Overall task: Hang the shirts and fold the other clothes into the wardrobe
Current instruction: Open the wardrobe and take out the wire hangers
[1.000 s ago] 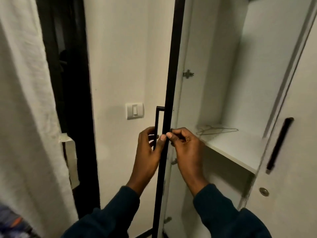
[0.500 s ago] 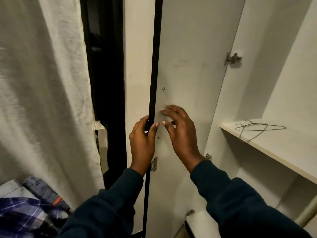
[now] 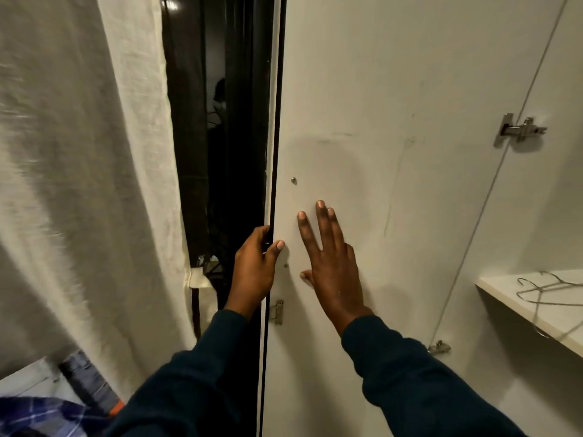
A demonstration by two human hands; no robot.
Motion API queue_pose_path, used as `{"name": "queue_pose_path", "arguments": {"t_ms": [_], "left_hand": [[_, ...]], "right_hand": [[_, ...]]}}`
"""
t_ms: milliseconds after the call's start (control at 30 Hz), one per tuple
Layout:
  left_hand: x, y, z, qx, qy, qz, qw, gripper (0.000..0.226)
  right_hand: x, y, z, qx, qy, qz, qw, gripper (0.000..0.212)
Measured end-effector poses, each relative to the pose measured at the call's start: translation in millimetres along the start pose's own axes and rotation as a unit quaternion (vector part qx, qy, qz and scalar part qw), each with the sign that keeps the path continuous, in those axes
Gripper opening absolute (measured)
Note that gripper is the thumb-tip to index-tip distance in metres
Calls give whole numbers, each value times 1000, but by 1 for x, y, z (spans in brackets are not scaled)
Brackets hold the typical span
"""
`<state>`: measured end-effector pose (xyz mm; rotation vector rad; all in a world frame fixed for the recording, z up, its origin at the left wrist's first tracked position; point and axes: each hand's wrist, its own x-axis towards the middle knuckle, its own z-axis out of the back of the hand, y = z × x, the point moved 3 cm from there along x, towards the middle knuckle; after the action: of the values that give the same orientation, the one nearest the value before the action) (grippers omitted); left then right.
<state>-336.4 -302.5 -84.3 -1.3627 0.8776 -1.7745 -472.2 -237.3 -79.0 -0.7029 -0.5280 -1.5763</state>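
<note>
the wardrobe door point(image 3: 394, 121) stands swung open, its pale inner face turned toward the camera and its dark edge running nearly vertical down the middle of the view. the left hand point(image 3: 252, 272) grips that free edge: the fingers curl round behind it, out of sight, and the thumb lies across the inner face, so its grip is pinching the door's edge. the right hand point(image 3: 331, 263) lies flat against the inner face just beside the left, fingers straight and slightly spread, thumb out to the side; its grip is spread and holds nothing. both arms wear dark teal sleeves point(image 3: 426, 389).

a small screw head point(image 3: 293, 180) sits in the door above the hands, and a metal latch plate point(image 3: 279, 312) is fixed near the edge just below the left hand. a steel hinge point(image 3: 519, 130) joins the door to the wardrobe body at the upper right, with a second hinge point(image 3: 439, 347) lower down.

at the right edge a white wardrobe shelf point(image 3: 504, 294) juts into view, and wire hangers point(image 3: 542, 288) lie on it; how many cannot be told. left of the door is a dark gap, then a pale curtain point(image 3: 79, 184) hanging in folds. in the bottom left corner lies a blue plaid shirt point(image 3: 41, 414), with denim clothing point(image 3: 88, 380) beside it, well apart from the shelf.
</note>
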Motion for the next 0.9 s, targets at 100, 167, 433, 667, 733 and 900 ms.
{"name": "queue_pose_path", "arguments": {"t_ms": [100, 167, 433, 667, 733, 900], "left_hand": [[14, 6, -3, -22, -7, 4, 1000, 37], [23, 11, -5, -32, -9, 7, 999, 33], [50, 28, -12, -40, -10, 6, 999, 23], [48, 31, -16, -43, -37, 21, 998, 34], [43, 31, -19, -33, -61, 36, 997, 36], [1, 31, -37, 64, -149, 82, 983, 50]], "right_hand": [[11, -3, -13, -20, -6, 12, 1000, 123], [19, -4, -21, -39, -6, 13, 999, 123], [38, -11, -50, -66, -14, 22, 997, 121], [37, -14, -49, -36, -14, 37, 999, 118], [36, -15, -40, 3, -5, 42, 999, 109], [15, -45, -6, 77, -11, 25, 997, 61]]}}
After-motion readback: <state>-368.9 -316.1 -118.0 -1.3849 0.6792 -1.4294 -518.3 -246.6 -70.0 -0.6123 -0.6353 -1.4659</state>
